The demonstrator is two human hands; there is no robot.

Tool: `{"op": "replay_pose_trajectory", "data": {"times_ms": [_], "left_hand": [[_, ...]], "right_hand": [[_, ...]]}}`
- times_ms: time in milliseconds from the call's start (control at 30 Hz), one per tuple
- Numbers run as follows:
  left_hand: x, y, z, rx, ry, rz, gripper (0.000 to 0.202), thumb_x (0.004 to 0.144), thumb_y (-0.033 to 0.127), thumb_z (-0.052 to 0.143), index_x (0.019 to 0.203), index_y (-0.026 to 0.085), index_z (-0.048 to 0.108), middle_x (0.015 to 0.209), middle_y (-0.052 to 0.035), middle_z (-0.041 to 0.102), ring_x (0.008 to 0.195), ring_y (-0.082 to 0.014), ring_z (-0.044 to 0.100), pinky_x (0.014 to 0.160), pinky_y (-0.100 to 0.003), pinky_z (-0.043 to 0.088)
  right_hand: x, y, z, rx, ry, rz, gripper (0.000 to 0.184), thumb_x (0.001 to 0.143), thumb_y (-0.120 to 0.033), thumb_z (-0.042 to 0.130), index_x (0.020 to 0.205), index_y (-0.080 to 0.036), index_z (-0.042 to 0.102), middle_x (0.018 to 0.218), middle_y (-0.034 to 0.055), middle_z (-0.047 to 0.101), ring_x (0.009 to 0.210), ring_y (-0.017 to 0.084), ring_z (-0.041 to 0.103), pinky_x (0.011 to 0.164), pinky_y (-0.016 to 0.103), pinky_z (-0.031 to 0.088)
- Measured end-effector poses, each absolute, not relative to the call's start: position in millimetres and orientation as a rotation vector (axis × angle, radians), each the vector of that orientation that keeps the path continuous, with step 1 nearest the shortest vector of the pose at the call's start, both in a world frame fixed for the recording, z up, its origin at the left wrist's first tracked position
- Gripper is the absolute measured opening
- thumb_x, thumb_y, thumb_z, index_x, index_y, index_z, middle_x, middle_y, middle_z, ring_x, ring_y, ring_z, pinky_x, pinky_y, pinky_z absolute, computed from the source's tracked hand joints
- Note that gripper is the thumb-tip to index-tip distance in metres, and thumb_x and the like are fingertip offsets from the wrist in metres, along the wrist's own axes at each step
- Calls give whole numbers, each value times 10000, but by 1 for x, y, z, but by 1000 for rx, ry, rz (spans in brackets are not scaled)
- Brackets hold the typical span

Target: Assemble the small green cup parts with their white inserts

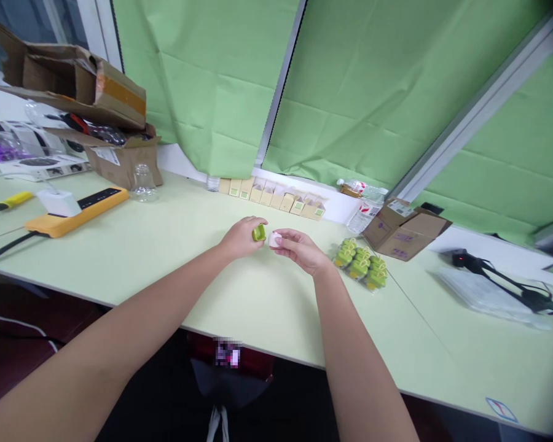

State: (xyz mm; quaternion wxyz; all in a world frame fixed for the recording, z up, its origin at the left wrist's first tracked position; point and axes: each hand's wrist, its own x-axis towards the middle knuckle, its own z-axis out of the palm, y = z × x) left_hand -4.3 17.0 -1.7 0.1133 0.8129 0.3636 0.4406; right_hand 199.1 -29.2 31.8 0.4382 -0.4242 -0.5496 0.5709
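Above the middle of the table my left hand (243,238) is closed round a small green cup-like case (258,232), its hollow side turned to the right. Just to the right, my right hand (299,248) pinches a small white rounded piece (274,239) between thumb and fingers. A narrow gap separates the green case from the white piece. Right of my right wrist, several green cases with yellow loops (360,263) stand in clear packing on the table.
Small cardboard boxes (276,195) line the wall. A clear jar (144,184) and an orange power strip (80,212) are at left, near stacked cartons (120,92). Bottles (365,215), an open carton (403,230) and a black headset-like device (502,276) are at right.
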Motion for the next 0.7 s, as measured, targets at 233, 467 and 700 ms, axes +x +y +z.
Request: {"op": "replay_pose_trajectory", "data": {"times_ms": [233,467,700], "left_hand": [[-3,12,2,2556,1041,1183,441,732,192,626,1172,210,607,1107,-70,676,1069,-261,602,933,-395,488],[-3,11,3,2589,1045,1152,427,736,180,611,1162,206,607,1094,-78,676,1048,-265,604,920,-405,490],[-3,12,1,2569,1061,1152,427,724,178,621,1150,218,610,1084,-74,672,1062,-267,603,925,-406,489]], "right_hand": [[198,-29,32,-1064,-1350,1432,388,648,-357,862,966,-210,695,1009,52,714,919,194,700,821,318,575],[196,-30,34,-1058,-1320,1423,386,649,-357,856,963,-220,677,1017,36,706,914,181,696,835,315,559],[194,-26,30,-1129,-1289,1304,475,602,-350,869,1005,-228,650,896,15,714,745,118,637,655,235,470]]}}
